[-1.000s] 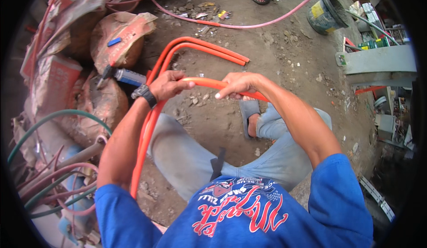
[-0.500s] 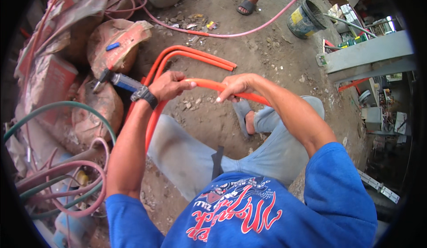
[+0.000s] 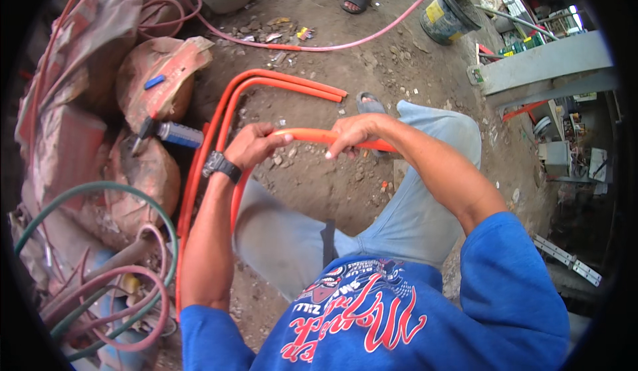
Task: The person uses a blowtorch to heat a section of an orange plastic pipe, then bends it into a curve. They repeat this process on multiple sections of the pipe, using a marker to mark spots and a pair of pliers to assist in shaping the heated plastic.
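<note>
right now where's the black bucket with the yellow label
In the head view, the black bucket is at upper right, between the pink hose and the grey beam.

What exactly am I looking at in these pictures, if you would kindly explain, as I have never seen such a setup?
There is no robot here: a person works with two bare hands. Every picture comes from the left one of two wide fisheye cameras worn on that person's head, looking down, so straight edges bend near the rim.

The left hand and right hand both grip an orange tube, which spans the gap between them. Beyond them, two bent orange tubes lie on the dirt ground. A pink hose and a dark bucket are farther off; dusty sacks stand at left.
</note>
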Motion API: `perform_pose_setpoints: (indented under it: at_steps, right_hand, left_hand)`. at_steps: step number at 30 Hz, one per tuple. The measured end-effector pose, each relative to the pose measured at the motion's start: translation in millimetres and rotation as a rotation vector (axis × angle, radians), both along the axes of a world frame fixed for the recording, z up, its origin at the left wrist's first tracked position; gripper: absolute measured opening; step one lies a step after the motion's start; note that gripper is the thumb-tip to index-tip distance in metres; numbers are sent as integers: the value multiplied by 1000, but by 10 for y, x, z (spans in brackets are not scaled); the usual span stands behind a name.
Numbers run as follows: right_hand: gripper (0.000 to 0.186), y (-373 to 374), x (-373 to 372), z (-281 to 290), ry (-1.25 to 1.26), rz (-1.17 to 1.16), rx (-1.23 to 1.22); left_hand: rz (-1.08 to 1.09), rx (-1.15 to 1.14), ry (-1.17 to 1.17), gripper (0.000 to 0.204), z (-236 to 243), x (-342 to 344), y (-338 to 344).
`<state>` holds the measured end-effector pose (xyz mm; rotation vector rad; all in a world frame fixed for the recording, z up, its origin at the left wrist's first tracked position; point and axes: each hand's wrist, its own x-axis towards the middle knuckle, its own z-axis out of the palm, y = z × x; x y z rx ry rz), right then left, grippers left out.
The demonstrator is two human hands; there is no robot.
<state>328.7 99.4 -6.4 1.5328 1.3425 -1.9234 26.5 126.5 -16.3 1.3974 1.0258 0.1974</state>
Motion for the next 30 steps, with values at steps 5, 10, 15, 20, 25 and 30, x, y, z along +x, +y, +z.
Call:
perform_pose_setpoints:
  at_steps: [5,10,15,20,25,30]
  right_hand:
    - [32,126,-46,234,-20,79,12]
    - [39,22,-119,28,-7,101,62]
    - [45,-101,19,17,-67,178,44]
    - [50,-17,13,99,-39,185,-60]
    - [52,156,-139,87,228,-149,-67]
    - [38,138,-206,35,232,-267,29]
  left_hand:
    - [-2,-7,-30,45,219,-14,50]
    - [2,-72,-56,42,91,-80,44]
    - [14,-189,-53,52,-3,91,-112]
    - [-19,-156,-96,51,38,96,-127]
    - [-26,-55,44,45,154,-55,-55]
    - [133,-29,32,35,-11,-303,-263]
